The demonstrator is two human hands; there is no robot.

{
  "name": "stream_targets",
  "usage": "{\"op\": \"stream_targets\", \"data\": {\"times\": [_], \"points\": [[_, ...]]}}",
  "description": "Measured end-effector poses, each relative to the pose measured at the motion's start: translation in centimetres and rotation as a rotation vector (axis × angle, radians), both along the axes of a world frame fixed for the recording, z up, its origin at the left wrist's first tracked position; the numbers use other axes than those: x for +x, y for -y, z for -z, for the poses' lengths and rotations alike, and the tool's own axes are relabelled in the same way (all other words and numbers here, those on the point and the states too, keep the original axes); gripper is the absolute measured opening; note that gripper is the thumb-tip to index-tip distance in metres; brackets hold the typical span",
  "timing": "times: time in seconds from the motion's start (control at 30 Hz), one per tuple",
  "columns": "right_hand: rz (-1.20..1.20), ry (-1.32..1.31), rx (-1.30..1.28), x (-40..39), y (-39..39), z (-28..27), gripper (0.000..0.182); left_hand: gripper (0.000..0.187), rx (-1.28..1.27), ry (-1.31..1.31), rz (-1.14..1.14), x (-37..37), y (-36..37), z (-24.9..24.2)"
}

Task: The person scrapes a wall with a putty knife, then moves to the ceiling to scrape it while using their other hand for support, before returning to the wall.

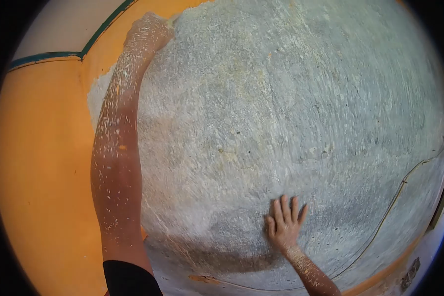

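Note:
My left hand [150, 33] is raised high at the upper left, closed against the wall where orange paint meets bare plaster. A small pale bit shows beside its fingers, but what it grips is hidden. Flakes of paint and pale dust cover that forearm up from the black sleeve. Lower down, my right hand [285, 224] lies flat on the grey, scraped wall [261, 123] with its fingers spread and nothing in it. Dust also speckles the right forearm.
Smooth orange paint [44, 163] covers the wall to the left, under a dark green trim band [106, 29]. A thin cable [387, 214] hangs across the lower right of the wall. An orange strip [385, 276] edges the bottom.

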State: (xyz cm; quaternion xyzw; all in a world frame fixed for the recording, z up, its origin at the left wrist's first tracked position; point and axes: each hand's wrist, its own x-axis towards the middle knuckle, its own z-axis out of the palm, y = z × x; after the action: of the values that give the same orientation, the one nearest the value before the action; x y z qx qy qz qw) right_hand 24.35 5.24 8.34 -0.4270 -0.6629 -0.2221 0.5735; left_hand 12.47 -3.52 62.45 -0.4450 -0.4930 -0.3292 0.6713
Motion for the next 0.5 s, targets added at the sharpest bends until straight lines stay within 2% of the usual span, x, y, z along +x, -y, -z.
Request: {"op": "stream_targets", "data": {"times": [0.07, 0.17, 0.27, 0.37, 0.47, 0.5], "points": [[-0.026, 0.029, 0.04, -1.3, -0.2, 2.5, 0.049, 0.031, -0.068, 0.003, -0.017, 0.8, 0.8, 0.7], [-0.028, 0.039, 0.123, -1.8, -0.8, 4.3, 0.049, 0.032, 0.036, 0.012, -0.001, -0.2, -0.4, 0.5], [-0.023, 0.042, 0.082, -1.9, -0.9, 4.5, 0.048, 0.033, -0.194, 0.025, -0.118, 1.6, 3.0, 1.5], [-0.031, 0.054, 0.085, -1.6, -0.6, 4.2, 0.047, 0.033, -0.132, -0.008, 0.036, -0.6, 2.3, 1.1], [-0.054, 0.047, 0.058, -0.9, -0.4, 4.1, 0.046, 0.037, -0.224, 0.046, -0.101, -0.2, 2.9, 2.1], [-0.059, 0.052, 0.043, -0.5, -0.4, 4.1, 0.045, 0.038, -0.181, 0.078, -0.03, -0.3, 2.5, 2.0]]}}
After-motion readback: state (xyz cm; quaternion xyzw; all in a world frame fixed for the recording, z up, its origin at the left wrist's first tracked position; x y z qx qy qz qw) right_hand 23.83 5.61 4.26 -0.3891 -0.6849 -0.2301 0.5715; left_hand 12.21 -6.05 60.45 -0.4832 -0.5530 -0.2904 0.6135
